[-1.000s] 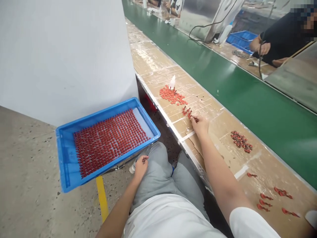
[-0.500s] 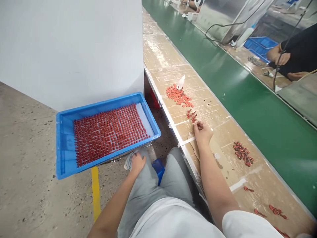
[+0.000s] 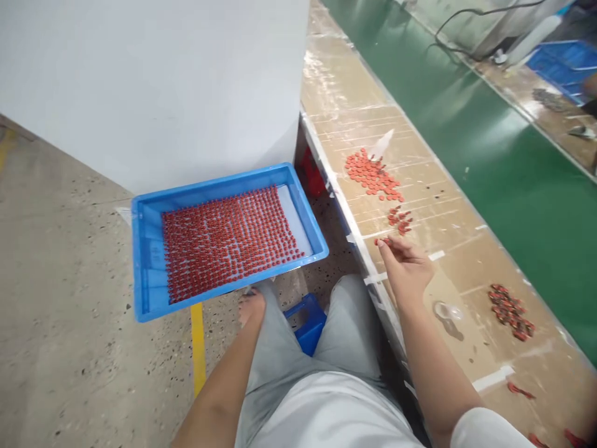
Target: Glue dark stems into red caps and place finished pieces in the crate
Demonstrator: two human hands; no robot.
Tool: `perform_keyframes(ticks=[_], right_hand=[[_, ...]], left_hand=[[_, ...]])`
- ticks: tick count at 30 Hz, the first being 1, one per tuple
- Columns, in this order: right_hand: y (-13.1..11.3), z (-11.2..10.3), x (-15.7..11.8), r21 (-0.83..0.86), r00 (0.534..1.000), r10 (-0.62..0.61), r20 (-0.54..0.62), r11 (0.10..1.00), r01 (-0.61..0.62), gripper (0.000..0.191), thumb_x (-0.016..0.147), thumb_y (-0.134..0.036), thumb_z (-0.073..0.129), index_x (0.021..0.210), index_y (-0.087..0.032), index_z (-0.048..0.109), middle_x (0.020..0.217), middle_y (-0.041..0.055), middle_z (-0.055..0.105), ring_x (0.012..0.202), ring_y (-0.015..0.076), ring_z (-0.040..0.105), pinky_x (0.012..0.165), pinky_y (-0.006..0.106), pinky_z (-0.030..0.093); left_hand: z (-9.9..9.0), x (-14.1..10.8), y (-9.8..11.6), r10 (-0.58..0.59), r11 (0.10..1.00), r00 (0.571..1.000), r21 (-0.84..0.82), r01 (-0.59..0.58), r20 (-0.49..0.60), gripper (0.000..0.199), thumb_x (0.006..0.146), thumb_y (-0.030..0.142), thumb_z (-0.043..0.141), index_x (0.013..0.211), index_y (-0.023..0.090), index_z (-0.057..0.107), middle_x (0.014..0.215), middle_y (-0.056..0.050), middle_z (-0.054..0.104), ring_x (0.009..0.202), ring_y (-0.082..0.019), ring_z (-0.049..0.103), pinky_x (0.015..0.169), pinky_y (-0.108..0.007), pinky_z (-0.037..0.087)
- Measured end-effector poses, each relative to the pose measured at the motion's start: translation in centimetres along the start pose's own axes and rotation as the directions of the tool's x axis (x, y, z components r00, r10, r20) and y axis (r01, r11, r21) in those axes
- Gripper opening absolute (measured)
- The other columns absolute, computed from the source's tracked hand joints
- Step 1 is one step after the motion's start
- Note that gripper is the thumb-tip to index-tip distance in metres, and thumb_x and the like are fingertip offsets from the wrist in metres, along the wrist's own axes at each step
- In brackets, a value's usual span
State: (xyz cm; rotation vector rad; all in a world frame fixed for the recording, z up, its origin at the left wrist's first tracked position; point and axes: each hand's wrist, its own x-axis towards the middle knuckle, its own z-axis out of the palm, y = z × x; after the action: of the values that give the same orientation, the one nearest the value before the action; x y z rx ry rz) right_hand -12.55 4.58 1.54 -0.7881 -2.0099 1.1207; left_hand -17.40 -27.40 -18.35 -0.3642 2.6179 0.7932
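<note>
We are seeing the tan surface (image 3: pixel 471 239) running beside our right leg, and its near edge is lying close to where we are working, so anything we drop could be rolling into the gap. Left of it, the blue tray (image 3: pixel 138 261) is sitting just beyond our left knee; a bump could be toppling its close rows of red pieces (image 3: pixel 224 242). Our right grip (image 3: pixel 410 270) is narrowing to a fingertip pinch around one small red piece (image 3: pixel 383 241), just above the surface; with so little contact, it could be slipping or twisting. Our left grip (image 3: pixel 252 306) is resting by the left thigh; whether it is holding anything, we cannot tell. Beyond the right fingers, a small cluster (image 3: pixel 400 219) is standing near enough that a careless knuckle could be knocking it into the red discs (image 3: pixel 370 174).
</note>
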Motion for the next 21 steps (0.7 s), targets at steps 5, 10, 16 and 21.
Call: perform_keyframes(ticks=[5, 10, 16, 21], right_hand=[[-1.7, 9.2, -3.2, 0.09, 0.898, 0.022, 0.44, 0.994, -0.069, 0.033, 0.077, -0.039, 0.068, 0.101, -0.016, 0.069, 0.088, 0.007, 0.074, 0.08, 0.0178, 0.072, 0.077, 0.031, 0.058], [2.2, 16.2, -2.5, -0.323, 0.796, 0.034, 0.605, 0.924, 0.206, 0.027, 0.082, -0.033, 0.061, 0.101, -0.016, 0.072, 0.094, 0.0056, 0.075, 0.082, 0.0143, 0.071, 0.083, 0.024, 0.053], [5.0, 18.8, -1.4, -0.554, 0.674, 0.183, 0.716, 0.736, 0.389, 0.025, 0.084, -0.032, 0.058, 0.097, -0.019, 0.074, 0.093, 0.0062, 0.075, 0.089, 0.0178, 0.07, 0.086, 0.024, 0.05], [5.3, 20.1, -1.5, -0.619, 0.626, 0.264, 0.734, 0.638, 0.458, 0.024, 0.086, -0.032, 0.056, 0.095, -0.019, 0.075, 0.093, 0.0102, 0.074, 0.089, 0.02, 0.069, 0.084, 0.026, 0.049]], left_hand=[[0.9, 1.4, -0.4, -0.393, 0.901, 0.91, 0.142, 0.409, -0.131, 0.037, 0.089, 0.04, 0.054, 0.116, 0.015, 0.057, 0.116, -0.01, 0.059, 0.103, -0.023, 0.059, 0.088, -0.046, 0.049], [0.3, 2.0, -1.9, -0.448, 0.863, 0.882, 0.188, 0.469, -0.143, 0.037, 0.089, 0.044, 0.051, 0.109, 0.014, 0.06, 0.11, -0.009, 0.063, 0.102, -0.022, 0.06, 0.089, -0.046, 0.048], [0.0, 2.8, -2.9, -0.442, 0.865, 0.882, 0.183, 0.468, -0.167, 0.035, 0.087, 0.038, 0.047, 0.097, 0.01, 0.066, 0.103, -0.019, 0.067, 0.107, -0.033, 0.059, 0.088, -0.047, 0.047], [0.0, 3.1, -3.0, -0.447, 0.864, 0.875, 0.163, 0.476, -0.186, 0.036, 0.084, 0.034, 0.045, 0.096, 0.009, 0.067, 0.102, -0.024, 0.067, 0.106, -0.036, 0.061, 0.085, -0.048, 0.047]])
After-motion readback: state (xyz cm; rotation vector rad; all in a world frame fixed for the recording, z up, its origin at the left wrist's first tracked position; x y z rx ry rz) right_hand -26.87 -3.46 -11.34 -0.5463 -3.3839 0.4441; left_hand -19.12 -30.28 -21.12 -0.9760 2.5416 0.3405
